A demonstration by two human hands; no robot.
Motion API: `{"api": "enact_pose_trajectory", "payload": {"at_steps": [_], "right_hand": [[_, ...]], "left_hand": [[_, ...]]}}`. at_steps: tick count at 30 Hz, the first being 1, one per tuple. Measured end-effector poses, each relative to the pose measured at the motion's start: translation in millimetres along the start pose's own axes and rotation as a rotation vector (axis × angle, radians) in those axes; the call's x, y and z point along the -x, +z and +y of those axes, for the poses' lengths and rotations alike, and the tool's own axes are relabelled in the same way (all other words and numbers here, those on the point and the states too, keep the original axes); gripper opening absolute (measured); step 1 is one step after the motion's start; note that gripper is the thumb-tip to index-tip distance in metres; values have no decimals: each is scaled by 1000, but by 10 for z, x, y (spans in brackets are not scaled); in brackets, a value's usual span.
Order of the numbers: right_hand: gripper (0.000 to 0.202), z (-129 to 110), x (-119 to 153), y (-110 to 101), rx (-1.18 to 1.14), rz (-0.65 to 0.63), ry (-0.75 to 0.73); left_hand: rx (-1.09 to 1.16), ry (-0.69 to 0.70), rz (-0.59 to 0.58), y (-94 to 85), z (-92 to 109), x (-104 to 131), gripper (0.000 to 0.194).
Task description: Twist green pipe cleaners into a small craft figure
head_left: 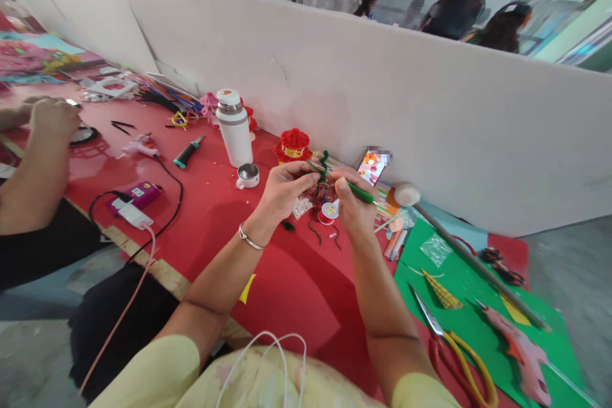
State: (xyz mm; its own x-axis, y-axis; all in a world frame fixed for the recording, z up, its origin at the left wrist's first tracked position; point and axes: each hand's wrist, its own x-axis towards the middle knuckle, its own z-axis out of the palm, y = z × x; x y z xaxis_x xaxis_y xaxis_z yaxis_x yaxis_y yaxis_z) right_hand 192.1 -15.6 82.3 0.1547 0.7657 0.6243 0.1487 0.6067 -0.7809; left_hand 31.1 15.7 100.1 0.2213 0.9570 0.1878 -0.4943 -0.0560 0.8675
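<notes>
My left hand (285,190) pinches a small, curly dark green yarn piece (324,159) above the red table. Close beside it, my right hand (354,203) is closed round a slim green-handled crochet hook (362,193); the end toward the yarn is hidden by my fingers. Below the hands lie white pearl beads (302,206), a spool of red thread (328,213) and dark bits of yarn (314,231). Just behind stands a red and yellow lantern ornament (293,144). A lit phone (373,166) leans against the partition.
A white thermos (234,131) and its cup (248,175) stand left of my hands. Scissors (442,335), a pink glue gun (519,352) and a long stick (478,264) lie on the right. A co-worker's arms (45,143) are at left, near a purple box with cables (138,196).
</notes>
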Motion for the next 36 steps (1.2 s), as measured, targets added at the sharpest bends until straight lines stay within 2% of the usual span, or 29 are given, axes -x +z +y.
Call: {"api": "enact_pose_trajectory", "payload": {"at_steps": [2,4,7,10,13,16,18,21,24,26,30,36], "right_hand": [[12,-20,8,48,8,44,-129],[13,-34,20,89,37,66,-196],[12,-25,37,116,53,124,-155],[22,23,38,95,24,172,-64],[29,52,22,45,0,151,4],[25,29,4,5,4,48,-9],[19,16,6,6,67,-1,-60],[13,48,40,54,246,73,-201],[14,109,80,118,297,154,-304],[14,133,88,142,221,170,-294],[23,174,50,128,1,157,-146],[36,319,-14,60,-277,93,90]], "left_hand": [[22,-6,-6,24,-2,5,24],[42,-8,-3,45,2,7,33],[49,20,1,52,13,7,34],[38,64,-4,32,16,2,25],[6,81,3,-2,8,-5,21],[-101,147,40,-21,-1,6,21],[-248,249,97,-10,-5,30,27],[-378,335,153,44,-17,73,27],[-180,186,73,89,-34,81,29],[-24,43,0,79,-37,61,35],[62,-103,-86,-16,3,5,31],[-28,-129,-90,-128,115,-18,29]]}}
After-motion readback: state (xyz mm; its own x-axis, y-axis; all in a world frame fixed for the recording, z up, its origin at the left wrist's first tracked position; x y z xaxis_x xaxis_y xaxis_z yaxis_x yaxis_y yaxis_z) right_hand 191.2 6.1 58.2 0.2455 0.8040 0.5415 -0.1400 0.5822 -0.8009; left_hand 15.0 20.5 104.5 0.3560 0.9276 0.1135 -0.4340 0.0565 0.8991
